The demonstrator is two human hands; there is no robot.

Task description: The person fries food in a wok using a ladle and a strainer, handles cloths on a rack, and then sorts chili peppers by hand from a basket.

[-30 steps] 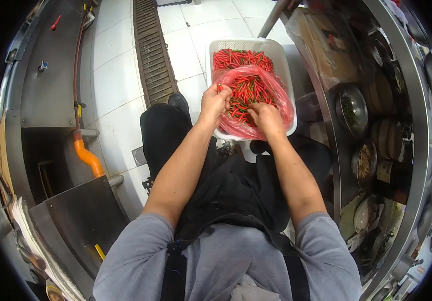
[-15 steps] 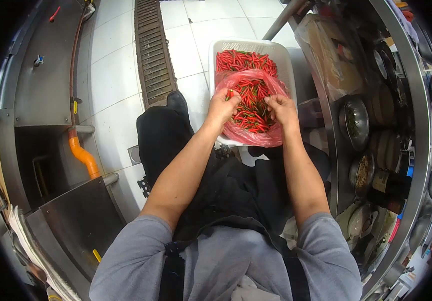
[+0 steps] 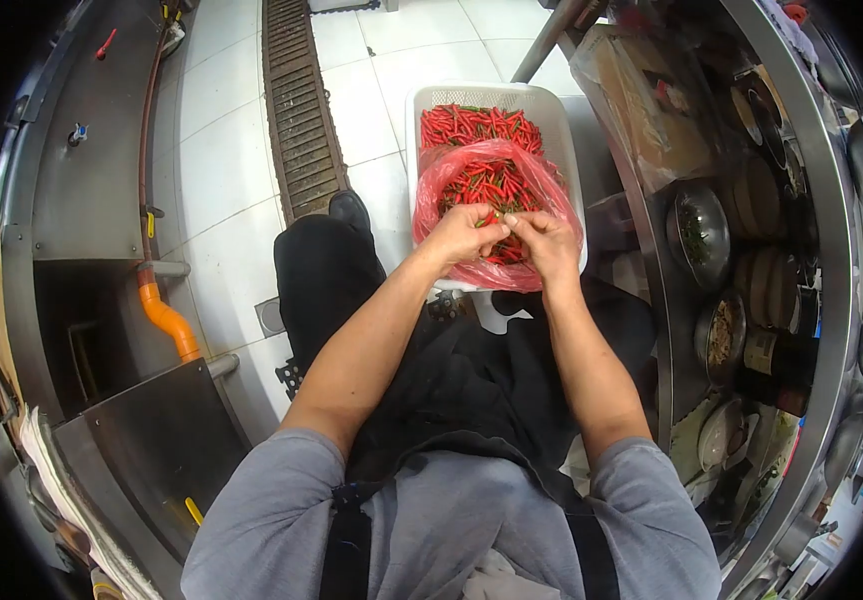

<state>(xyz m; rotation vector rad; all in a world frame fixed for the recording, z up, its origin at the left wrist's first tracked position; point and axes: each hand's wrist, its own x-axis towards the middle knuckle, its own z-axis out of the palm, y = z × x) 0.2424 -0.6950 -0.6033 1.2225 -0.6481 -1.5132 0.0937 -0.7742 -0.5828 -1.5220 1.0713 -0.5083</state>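
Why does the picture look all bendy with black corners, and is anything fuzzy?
Head view: the shelf frame curves and the corners go black, probably from a very wide lens; head view: the floor tiles look bright; head view: red chilies show clearly, but what the fingers pinch is too small to tell.

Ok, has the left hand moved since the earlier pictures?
Yes: against the white basket, the left hand has moved rightward from the red bag's left side, toward the right hand.
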